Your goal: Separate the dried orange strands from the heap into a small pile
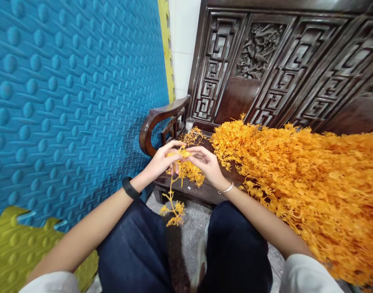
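Nearest the camera are the person's knees in dark trousers, with speckled floor between them. Above them both bare forearms reach forward; the left wrist wears a black band, the right a thin bracelet. The left hand is closed, fingers pinched on an orange sprig at its upper end, and the sprig's stem hangs down from it to a tufted tip over the floor. The right hand is curled, its fingertips closed on the same sprig just beside the left hand's fingers. Under and just behind the hands a small clump of the same orange stuff lies on the dark wooden bench. To the right a large orange heap covers the bench seat, against the carved back. The bench's curved armrest stands left of the hands. A blue studded mat stands at the left, with a yellow mat below.
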A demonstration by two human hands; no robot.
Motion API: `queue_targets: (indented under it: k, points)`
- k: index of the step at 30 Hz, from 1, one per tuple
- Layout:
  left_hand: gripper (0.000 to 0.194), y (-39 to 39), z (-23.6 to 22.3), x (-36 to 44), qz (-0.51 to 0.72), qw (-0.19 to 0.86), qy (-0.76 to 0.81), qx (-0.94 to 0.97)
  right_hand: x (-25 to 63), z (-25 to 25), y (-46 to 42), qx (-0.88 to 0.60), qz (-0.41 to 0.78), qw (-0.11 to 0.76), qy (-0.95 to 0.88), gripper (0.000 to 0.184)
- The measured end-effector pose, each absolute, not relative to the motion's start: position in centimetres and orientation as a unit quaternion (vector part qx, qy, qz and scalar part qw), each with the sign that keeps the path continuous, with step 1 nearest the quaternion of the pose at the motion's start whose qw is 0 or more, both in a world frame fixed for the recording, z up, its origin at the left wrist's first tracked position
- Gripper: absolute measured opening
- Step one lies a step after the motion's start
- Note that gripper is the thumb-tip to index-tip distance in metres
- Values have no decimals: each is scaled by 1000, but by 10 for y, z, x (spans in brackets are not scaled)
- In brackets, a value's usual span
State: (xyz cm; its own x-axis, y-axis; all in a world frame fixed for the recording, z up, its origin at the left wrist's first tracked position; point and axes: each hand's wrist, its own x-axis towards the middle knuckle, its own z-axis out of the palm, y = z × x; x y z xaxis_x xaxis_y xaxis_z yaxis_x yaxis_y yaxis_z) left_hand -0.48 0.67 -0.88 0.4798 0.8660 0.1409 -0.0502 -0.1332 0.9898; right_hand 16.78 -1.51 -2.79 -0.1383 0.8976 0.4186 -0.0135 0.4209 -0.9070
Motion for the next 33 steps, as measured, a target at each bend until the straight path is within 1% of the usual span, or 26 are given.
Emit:
queue_targets:
  k: [3, 6, 8, 11, 13, 15, 18, 20, 23, 29, 33]
  points:
    - [34, 6, -10, -2, 430, 563, 314, 632, 167, -27, -14, -351, 435, 561, -610, 23]
    - [25, 4, -11, 1, 441, 537, 318, 645, 166, -28, -12, -366, 426, 573, -597, 24]
    - [27, 4, -12, 2, 444, 521, 326, 652, 167, -30, -12, -366, 419, 567, -607, 25]
    - [33, 4, -13, 1, 427, 537, 346, 640, 169, -30, -13, -354, 402, 539, -650, 21]
    - [41, 5, -14, 1, 399, 557, 363, 632, 170, -29, -15, -346, 380, 511, -689, 18]
    - [47, 6, -17, 1, 358, 572, 372, 638, 170, -29, -17, -339, 357, 484, -724, 19]
    - [44, 9, -21, 0, 312, 581, 356, 662, 171, -27, -19, -327, 352, 466, -743, 26]
    - [38, 11, -22, 0, 310, 579, 335, 676, 172, -26, -19, -323, 368, 472, -733, 28]
    - [32, 14, -21, -2, 340, 568, 325, 676, 175, -25, -16, -335, 383, 493, -706, 28]
    - [27, 12, -16, -3, 398, 555, 343, 645, 180, -25, -10, -359, 401, 530, -655, 24]
    - [26, 9, -14, -1, 394, 508, 347, 683, 179, -25, -10, -355, 435, 530, -635, 24]
